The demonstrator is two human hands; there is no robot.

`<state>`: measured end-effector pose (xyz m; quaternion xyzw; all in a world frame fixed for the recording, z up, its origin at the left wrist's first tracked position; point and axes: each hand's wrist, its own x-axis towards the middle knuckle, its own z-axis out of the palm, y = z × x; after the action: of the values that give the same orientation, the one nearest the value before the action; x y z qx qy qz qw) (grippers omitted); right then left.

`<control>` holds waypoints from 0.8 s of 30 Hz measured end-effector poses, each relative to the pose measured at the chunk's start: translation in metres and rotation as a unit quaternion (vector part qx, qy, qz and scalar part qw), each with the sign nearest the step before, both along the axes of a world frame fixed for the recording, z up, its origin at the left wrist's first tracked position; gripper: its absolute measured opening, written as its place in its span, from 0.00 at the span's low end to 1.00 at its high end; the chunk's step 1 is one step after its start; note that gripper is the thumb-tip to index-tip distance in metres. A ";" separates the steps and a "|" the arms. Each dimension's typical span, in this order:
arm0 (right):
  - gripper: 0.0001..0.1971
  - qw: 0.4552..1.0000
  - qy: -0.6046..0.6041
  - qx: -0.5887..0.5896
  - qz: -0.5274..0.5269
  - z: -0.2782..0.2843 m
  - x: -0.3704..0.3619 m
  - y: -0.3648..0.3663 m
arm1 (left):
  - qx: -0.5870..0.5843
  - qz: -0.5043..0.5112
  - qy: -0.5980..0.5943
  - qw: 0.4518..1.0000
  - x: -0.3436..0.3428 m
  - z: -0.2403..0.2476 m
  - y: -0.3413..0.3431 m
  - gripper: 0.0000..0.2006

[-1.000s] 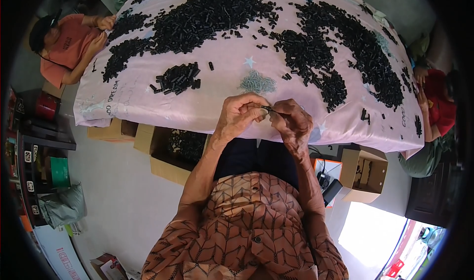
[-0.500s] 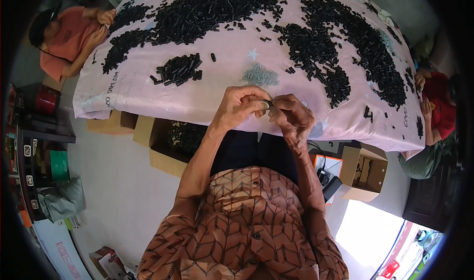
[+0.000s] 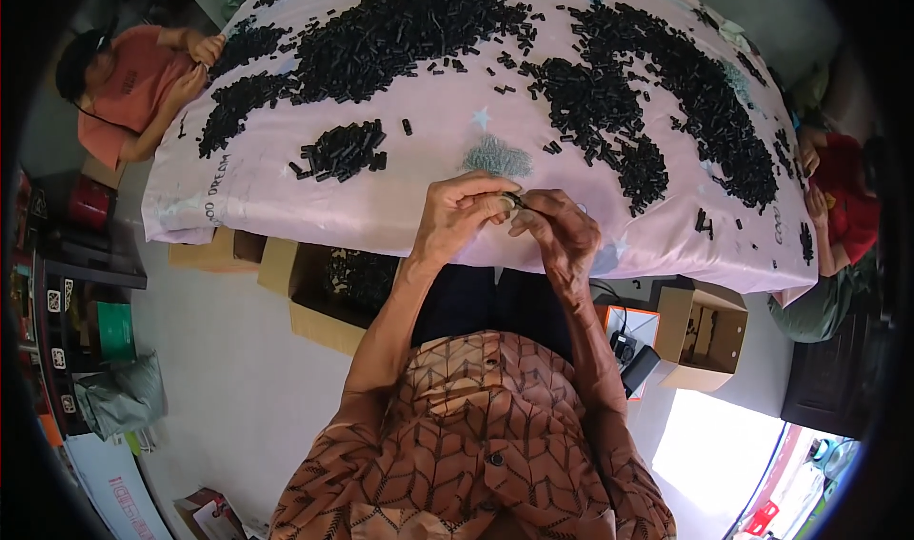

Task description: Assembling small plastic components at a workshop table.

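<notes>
My left hand (image 3: 459, 218) and my right hand (image 3: 566, 233) meet over the near edge of the cloth-covered table, fingertips almost together. Pinched between them is a small black cylindrical piece (image 3: 516, 199), mostly covered by the fingers. Just beyond the hands lies a little heap of fine silvery-grey parts (image 3: 497, 157), too small to name. A small pile of black cylindrical pieces (image 3: 341, 151) sits to the left of it. Much larger piles of the same pieces (image 3: 405, 35) spread across the far side and the right.
A pink patterned cloth (image 3: 276, 207) covers the table. Two other people work at its ends, one in an orange shirt (image 3: 143, 78), one in red (image 3: 850, 192). Below stand an open carton (image 3: 328, 321) holding black pieces and another carton (image 3: 709, 340) at right.
The view has shifted slightly, so the table sits a little lower in it. Both hands still pinch the small black piece, with fingers slightly rearranged around it.
</notes>
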<state>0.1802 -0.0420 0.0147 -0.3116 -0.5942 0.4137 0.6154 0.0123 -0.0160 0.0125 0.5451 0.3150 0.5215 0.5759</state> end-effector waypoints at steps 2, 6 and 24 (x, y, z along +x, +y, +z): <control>0.07 1.000 -0.004 -0.001 0.003 0.000 0.003 -0.001 | -0.020 -0.005 -0.025 0.999 0.000 0.000 0.000 0.11; 0.08 0.999 0.023 -0.010 0.023 0.002 0.001 -0.004 | -0.015 -0.017 -0.008 1.000 -0.003 0.004 -0.001 0.11; 0.16 0.976 -0.180 0.097 -0.074 0.006 -0.001 -0.003 | -0.059 -0.117 -0.081 0.988 -0.013 -0.001 0.004 0.12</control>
<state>0.1794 -0.0448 0.0202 -0.3634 -0.7077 0.2446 0.5544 -0.0006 -0.0116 0.0114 0.4988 0.2317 0.4739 0.6877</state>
